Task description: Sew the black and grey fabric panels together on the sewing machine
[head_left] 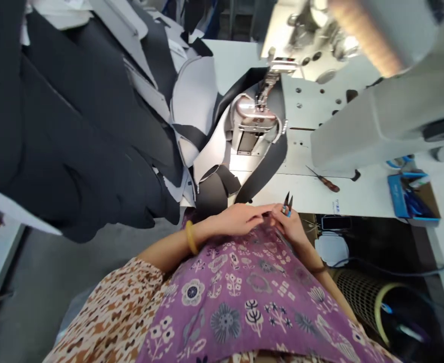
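Observation:
My right hand (289, 227) is closed around a small pair of thread snips (288, 203), whose dark blades point away from me over the table edge. My left hand (242, 220) reaches across with fingers stretched out, its fingertips meeting those of my right hand. Whether anything fine lies between them is too small to tell. Both hands are above the purple patterned apron (240, 292) on my lap. Just beyond them, a dark grey and white sewn piece (263, 174) is looped around the arm bed of a sewing machine (250, 113), under its needle area.
Dark and light cut panels (104, 136) are heaped at the left. On the white table (301, 189) lies an awl (325, 182) with a brown handle. A blue box (397, 196) of small items stands at the right, above a mesh bin (358, 290). The machine head overhangs the upper right.

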Demonstrator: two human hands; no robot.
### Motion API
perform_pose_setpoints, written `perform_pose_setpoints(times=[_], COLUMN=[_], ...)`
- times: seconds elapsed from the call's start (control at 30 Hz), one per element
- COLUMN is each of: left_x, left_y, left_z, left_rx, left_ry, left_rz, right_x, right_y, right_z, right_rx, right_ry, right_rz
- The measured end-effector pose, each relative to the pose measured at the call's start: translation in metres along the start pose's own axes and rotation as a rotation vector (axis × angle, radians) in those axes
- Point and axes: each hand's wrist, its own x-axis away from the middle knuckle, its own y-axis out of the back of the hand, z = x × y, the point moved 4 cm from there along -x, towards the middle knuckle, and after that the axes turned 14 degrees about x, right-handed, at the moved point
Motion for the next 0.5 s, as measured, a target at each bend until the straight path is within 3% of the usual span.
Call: perform_pose_setpoints(times=[0.03, 0.07, 0.1, 0.17, 0.2, 0.23, 0.33, 0.43, 0.5], left_x=[0.004, 0.010, 0.016, 0.026, 0.028, 0.026, 0.006, -0.013, -0.022], left_y=[0.009, 0.023, 0.042, 0.084, 0.102, 0.117, 0.144, 0.153, 0.160], left_z=[-0.010, -0.018, -0.024, -0.028, -0.026, -0.022, -0.002, 0.013, 0.010], left_rx=[-0.140, -0.274, -0.396, -0.593, -0.646, -0.677, -0.756, -0.836, -0.850], left_ry=[-0.084, -0.152, -0.177, -0.086, -0.012, 0.069, 0.318, 0.558, 0.676], left_rz=[-0.020, -0.135, -0.325, -0.728, -0.843, -0.884, -0.770, -0.553, -0.413], right_x=[0.009, 0.018, 0.026, 0.038, 0.040, 0.037, 0.011, -0.025, -0.037], right_y=[0.020, 0.043, 0.067, 0.113, 0.131, 0.145, 0.168, 0.169, 0.167], right_z=[-0.014, -0.027, -0.037, -0.047, -0.048, -0.045, -0.031, -0.022, -0.022], right_rx=[0.118, 0.259, 0.416, 0.645, 0.726, 0.790, 0.941, 1.016, 1.043], right_ry=[-0.049, -0.105, -0.168, -0.289, -0.337, -0.367, -0.383, -0.347, -0.307], right_rz=[-0.048, -0.126, -0.238, -0.480, -0.582, -0.669, -0.777, -0.657, -0.588])
